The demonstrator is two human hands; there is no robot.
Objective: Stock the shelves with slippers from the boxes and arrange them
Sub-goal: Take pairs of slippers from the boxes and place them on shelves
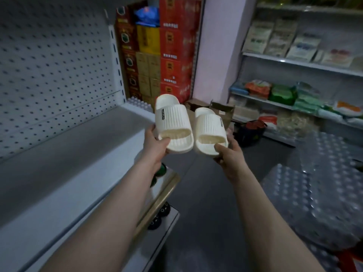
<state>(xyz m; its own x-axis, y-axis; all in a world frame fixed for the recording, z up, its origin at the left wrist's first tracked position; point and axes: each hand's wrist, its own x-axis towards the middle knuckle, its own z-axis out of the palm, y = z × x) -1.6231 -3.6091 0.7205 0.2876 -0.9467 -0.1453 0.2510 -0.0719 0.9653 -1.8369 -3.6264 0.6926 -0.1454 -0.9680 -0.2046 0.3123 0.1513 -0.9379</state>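
I hold a pair of cream-white ribbed slippers out in front of me, side by side in the air. My left hand (pixel 156 143) grips the toe end of the left slipper (pixel 171 119), thumb on its sole edge. My right hand (pixel 228 154) grips the toe end of the right slipper (pixel 210 127) the same way. Each slipper has a small black label on its strap. Both hang just right of the front edge of a bare white shelf (pixel 64 154) with a pegboard back (pixel 49 65).
Open cardboard boxes (pixel 216 109) sit on the floor beyond the slippers. Red and yellow cartons (pixel 170 46) are stacked behind. Shelves of packaged goods (pixel 294 55) line the right wall. Shrink-wrapped bottle packs (pixel 314 183) fill the right floor. A lower shelf (pixel 165 193) juts out below.
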